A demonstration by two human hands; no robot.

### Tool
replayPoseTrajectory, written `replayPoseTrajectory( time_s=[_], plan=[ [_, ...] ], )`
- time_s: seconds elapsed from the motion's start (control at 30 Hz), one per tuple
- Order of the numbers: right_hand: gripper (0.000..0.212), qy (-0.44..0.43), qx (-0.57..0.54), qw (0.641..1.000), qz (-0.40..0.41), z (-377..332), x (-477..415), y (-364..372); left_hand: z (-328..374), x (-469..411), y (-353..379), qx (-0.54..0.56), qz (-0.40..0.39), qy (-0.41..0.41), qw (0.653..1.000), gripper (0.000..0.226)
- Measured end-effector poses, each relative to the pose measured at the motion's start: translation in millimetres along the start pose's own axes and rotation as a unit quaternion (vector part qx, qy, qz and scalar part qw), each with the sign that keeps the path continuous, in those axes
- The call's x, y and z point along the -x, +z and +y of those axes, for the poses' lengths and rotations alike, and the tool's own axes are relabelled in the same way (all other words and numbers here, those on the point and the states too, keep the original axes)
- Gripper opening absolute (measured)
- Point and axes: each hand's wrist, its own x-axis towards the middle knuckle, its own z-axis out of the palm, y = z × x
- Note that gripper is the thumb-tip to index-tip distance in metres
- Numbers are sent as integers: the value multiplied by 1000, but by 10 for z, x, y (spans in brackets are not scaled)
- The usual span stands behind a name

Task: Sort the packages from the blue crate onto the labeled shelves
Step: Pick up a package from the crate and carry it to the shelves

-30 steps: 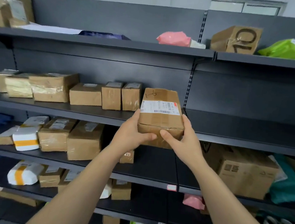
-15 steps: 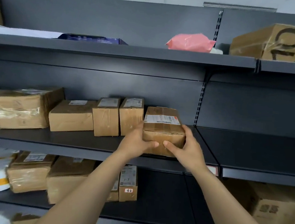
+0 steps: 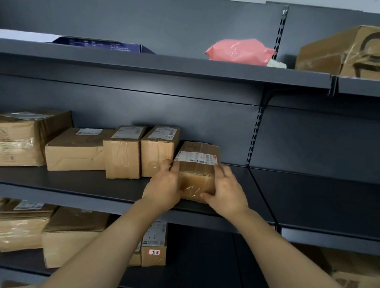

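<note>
A small brown cardboard box (image 3: 197,167) with a white barcode label on top rests on the middle dark grey shelf (image 3: 90,186), at the right end of a row of taped boxes. My left hand (image 3: 164,187) grips its left side and my right hand (image 3: 226,191) grips its right side, thumbs on the front face. The box stands just right of another upright brown box (image 3: 159,150). The blue crate is out of view.
Several more brown boxes (image 3: 77,149) line the middle shelf to the left. The top shelf holds a pink bag (image 3: 238,50), a dark blue flat box (image 3: 101,44) and a marked carton (image 3: 355,52). More parcels (image 3: 72,234) sit on the lower shelf. The right bay's shelf (image 3: 321,199) is bare.
Both hands carried the labelled box forward and down onto the middle shelf, beside the row of boxes. The view moved closer to the shelving.
</note>
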Motion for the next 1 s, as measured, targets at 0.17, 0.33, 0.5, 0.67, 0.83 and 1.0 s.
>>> replayPoseTrajectory(
  time_s=[0.17, 0.33, 0.5, 0.67, 0.83, 1.0],
  plan=[
    [97, -2, 58, 998, -13, 0, 54, -113, 39, -2, -31, -128, 11, 8, 992, 80],
    [92, 18, 164, 986, -6, 75, 283, -296, 188, 69, -94, -193, 46, 78, 977, 76],
    [86, 80, 248, 966, 2, 90, 702, -509, 409, 208, -74, -186, 47, 173, 966, 77],
    [77, 144, 310, 940, 19, 21, 1377, -723, 713, 562, -62, -162, 2, 257, 953, 83],
    [73, 237, 354, 905, 8, -108, 2241, -1015, 1055, 1046, 17, -133, -6, 356, 925, 76],
    [59, 338, 377, 862, -2, -240, 3232, -1374, 1542, 1697, 100, -91, -34, 443, 891, 69]
  ],
)
